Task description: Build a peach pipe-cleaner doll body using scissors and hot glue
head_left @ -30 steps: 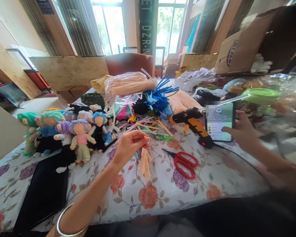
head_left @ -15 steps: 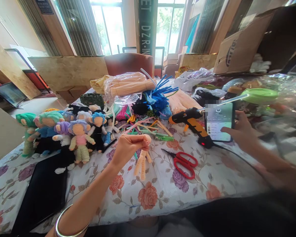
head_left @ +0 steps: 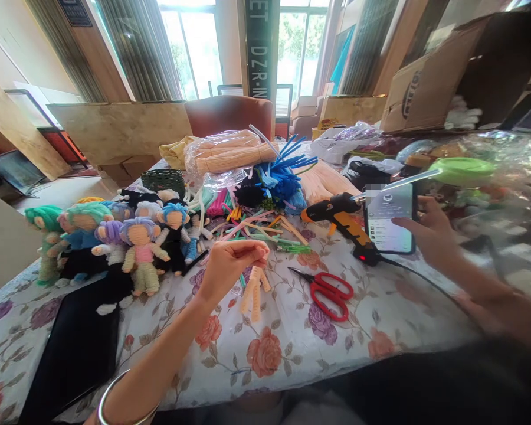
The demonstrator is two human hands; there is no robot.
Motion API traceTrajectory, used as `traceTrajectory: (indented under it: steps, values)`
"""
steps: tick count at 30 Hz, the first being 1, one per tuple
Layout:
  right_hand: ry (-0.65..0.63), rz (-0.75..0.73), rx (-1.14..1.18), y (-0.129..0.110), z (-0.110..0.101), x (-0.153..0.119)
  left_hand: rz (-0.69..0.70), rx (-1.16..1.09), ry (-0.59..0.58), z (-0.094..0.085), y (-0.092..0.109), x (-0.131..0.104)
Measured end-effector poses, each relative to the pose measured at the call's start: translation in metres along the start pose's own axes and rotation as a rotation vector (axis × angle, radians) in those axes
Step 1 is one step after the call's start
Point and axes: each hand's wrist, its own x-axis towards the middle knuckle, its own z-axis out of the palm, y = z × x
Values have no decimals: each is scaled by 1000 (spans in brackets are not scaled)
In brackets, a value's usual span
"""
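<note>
My left hand point(head_left: 239, 260) pinches a small peach doll body point(head_left: 255, 292) made of fuzzy pipe cleaners, by its top end. The doll's limbs hang down over the flowered tablecloth, and its head is mostly hidden by my fingers. At the right, my right hand point(head_left: 433, 230) grips the right edge of an upright phone point(head_left: 389, 236), its thumb over the lit screen. Between the hands lie red-handled scissors point(head_left: 331, 295), their points to the left. A black and orange glue gun point(head_left: 345, 221) with a clear glue stick stands in front of the phone.
Finished yarn-haired dolls point(head_left: 141, 254) crowd the left side, behind a black tablet-like slab point(head_left: 75, 348). Cut pipe cleaners point(head_left: 265, 227) lie scattered mid-table. Blue pipe cleaners point(head_left: 283, 177) and wrapped peach bundles point(head_left: 230, 150) are piled behind. A cardboard box point(head_left: 420, 88) stands at back right.
My right thumb has moved slightly up and left over the phone screen. My left hand keeps its pinch on the doll body. The whole view has shifted a little.
</note>
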Motion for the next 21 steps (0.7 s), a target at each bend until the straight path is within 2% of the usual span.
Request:
traceTrajectory:
  steps: [8,21]
  values:
    - [64,22,23,6,1,4,-4,-64,-19,2,0,0]
    - [144,-58,-199,1,9,0,-18,-90,-30,0,-3,0]
